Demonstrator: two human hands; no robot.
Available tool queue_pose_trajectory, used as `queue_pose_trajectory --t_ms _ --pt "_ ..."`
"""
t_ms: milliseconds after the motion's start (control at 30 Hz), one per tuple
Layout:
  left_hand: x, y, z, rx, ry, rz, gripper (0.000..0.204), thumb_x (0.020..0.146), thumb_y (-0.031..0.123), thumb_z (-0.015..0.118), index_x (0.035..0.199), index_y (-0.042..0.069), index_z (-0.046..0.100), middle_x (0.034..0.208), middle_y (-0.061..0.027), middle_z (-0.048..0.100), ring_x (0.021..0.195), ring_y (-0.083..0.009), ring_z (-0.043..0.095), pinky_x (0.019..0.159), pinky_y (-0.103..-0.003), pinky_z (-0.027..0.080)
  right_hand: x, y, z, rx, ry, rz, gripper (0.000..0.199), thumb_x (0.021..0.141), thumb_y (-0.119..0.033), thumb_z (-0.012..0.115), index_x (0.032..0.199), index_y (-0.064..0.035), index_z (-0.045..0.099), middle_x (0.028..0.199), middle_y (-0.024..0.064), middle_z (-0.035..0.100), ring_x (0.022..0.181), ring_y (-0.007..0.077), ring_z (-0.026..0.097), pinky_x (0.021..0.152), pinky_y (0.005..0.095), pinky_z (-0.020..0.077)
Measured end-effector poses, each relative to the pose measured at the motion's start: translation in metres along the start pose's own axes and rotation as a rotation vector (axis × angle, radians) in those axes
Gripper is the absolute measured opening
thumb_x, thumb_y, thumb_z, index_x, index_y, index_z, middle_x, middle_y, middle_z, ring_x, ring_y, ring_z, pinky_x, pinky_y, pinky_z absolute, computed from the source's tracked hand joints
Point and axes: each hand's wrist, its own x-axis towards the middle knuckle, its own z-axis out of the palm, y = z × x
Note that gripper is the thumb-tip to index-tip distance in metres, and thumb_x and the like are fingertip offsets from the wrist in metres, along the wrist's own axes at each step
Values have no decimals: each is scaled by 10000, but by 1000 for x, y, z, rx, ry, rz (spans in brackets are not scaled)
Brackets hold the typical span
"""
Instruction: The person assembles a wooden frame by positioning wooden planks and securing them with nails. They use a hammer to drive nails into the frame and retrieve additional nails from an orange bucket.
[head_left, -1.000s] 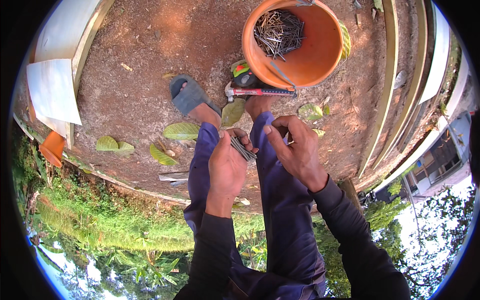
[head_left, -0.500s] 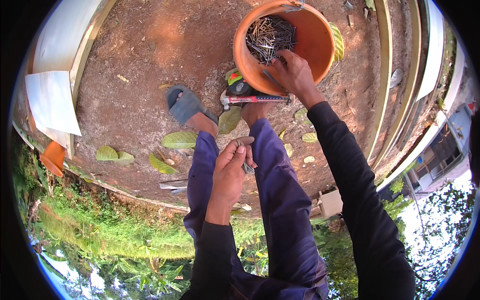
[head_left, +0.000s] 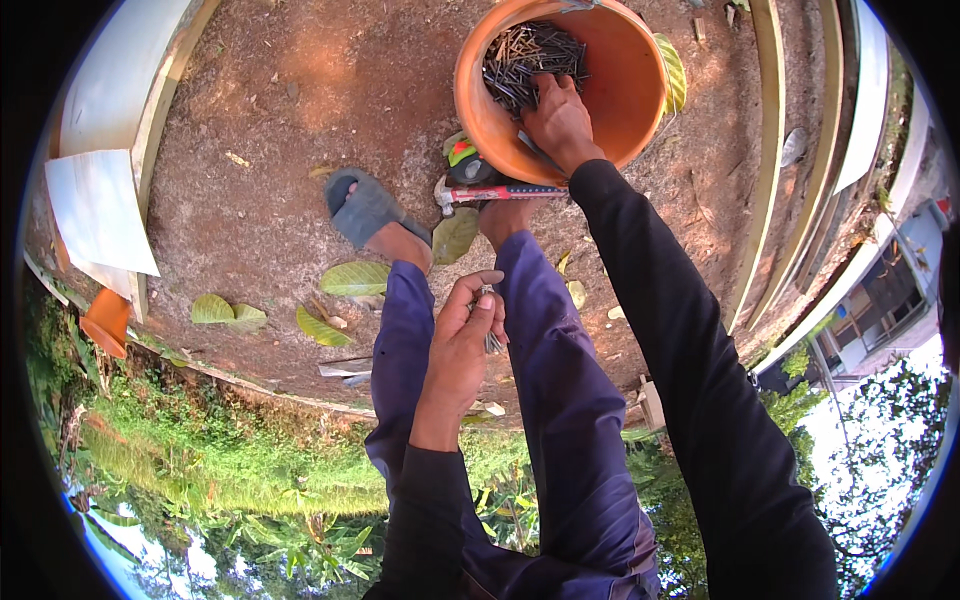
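inside bucket (head_left: 628, 90), right hand (head_left: 560, 124) (at nails (head_left: 512, 62), apparently)

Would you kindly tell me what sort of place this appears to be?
It looks like an outdoor work area, perhaps a yard: there is bare soil underfoot, greenery beyond it, and a bucket of nails on the ground.

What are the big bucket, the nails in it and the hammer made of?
Bucket: probably plastic, smooth with a soft sheen; its orange wall looks thin and evenly coloured.
Nails: likely steel, since they're thin, grey and glinting; the brownish ones may be rusty.
Hammer: silvery head, likely metal; the handle's red-and-dark-blue coating hides what's inside.
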Motion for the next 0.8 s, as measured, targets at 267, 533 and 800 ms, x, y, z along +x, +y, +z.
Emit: queue_pose_trajectory --t_ms 267,533,800 --pt "0 3 0 -35 9 -19 263 1077 172 502 1295 40 565 899 9 530 763 -66 507 721 -254 482 16 28 1 137 -105 -22 332 897 -258 735 1168 -79 668 996 158 747 875 327 712 793 397 554" --pt "0 6 0 -39 10 -18 281 1064 155 498 1303 14 535 894 -2 515 798 -99 494 732 -291 455 19 22 -39 1170 -364 372 131 996 -108 613 1064 -12 671 1006 72 741 851 116 680 716 250 517" --pt "1 2 -2 -70 12 -6 226 1070 170 505 1229 28 581 895 -1 541 772 -82 512 723 -266 466 21 29 -53 1212 -215 412 161 968 -150 666 1088 -44 675 996 42 740 854 103 667 712 249 508"
